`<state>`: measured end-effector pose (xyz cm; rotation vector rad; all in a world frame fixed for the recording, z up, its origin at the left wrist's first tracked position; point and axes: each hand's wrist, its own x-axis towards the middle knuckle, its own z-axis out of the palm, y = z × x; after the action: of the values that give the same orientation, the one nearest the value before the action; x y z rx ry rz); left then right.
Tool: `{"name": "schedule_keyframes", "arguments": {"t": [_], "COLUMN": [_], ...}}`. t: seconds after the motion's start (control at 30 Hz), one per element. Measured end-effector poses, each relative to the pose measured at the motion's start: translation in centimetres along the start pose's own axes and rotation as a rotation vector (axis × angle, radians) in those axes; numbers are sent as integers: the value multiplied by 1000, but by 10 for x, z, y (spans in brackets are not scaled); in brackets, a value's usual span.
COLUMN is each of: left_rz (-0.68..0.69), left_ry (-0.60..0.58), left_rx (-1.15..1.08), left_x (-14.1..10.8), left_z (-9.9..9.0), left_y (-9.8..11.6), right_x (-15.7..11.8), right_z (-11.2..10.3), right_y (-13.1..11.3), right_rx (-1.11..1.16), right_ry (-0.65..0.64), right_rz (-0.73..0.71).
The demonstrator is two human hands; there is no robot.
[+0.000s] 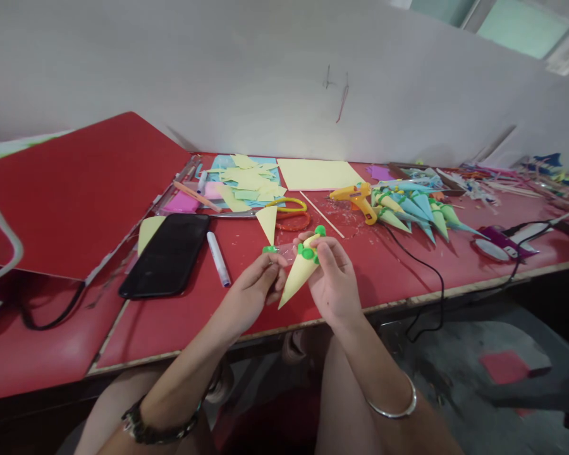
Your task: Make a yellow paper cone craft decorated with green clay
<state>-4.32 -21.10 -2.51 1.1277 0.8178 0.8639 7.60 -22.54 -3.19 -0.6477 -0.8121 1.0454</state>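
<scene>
A pale yellow paper cone (299, 277) with green clay pieces (307, 251) round its wide end hangs tip-down over the table's front edge. My right hand (334, 278) is closed on it, thumb and fingers at the green pieces. Just left of the cone, my left hand (260, 281) has its fingers pinched together; whatever they hold, if anything, is too small to make out. Behind my left hand lie a lump of green clay (270, 249) and a second yellow cone (267, 224), which points toward me.
Yellow-handled scissors (289, 206), a thin stick (321, 215), a yellow glue gun (358, 200) and a pile of finished cones (420, 208) lie behind. Leftward are a marker (218, 259), a black phone (168, 256) and paper scraps (249, 180). A black cord (427, 265) crosses the right side.
</scene>
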Motion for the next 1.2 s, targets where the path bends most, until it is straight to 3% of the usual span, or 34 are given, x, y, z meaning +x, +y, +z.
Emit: {"name": "schedule_keyframes", "arguments": {"t": [0.17,0.4,0.53,0.7,0.8,0.93,1.2], "left_rz": [55,288,323,359,363,322,248], "left_ry": [32,48,135,123,112,108,98], "left_rx": [102,712,875,976,985,973,938], "left_x": [1,-4,-4,-5,-6,-6,-4], "left_z": [2,-1,-1,-1,-1,0,-2], "left_y": [-2,-8,-12,-10,-10,-9,-10], "right_x": [-3,-8,-11,-14,-17,-19,-9], "right_z": [3,9,11,12,15,13,1], "right_y": [3,2,-2,-3,-7,-12,-7], "right_rx": [-54,-348,-513,-550,-550,-562,-486], "right_ry": [-10,-68,-133,-174,-103,100,176], "right_rz": [-15,-126,-199,-213,-292,-473,-262]}}
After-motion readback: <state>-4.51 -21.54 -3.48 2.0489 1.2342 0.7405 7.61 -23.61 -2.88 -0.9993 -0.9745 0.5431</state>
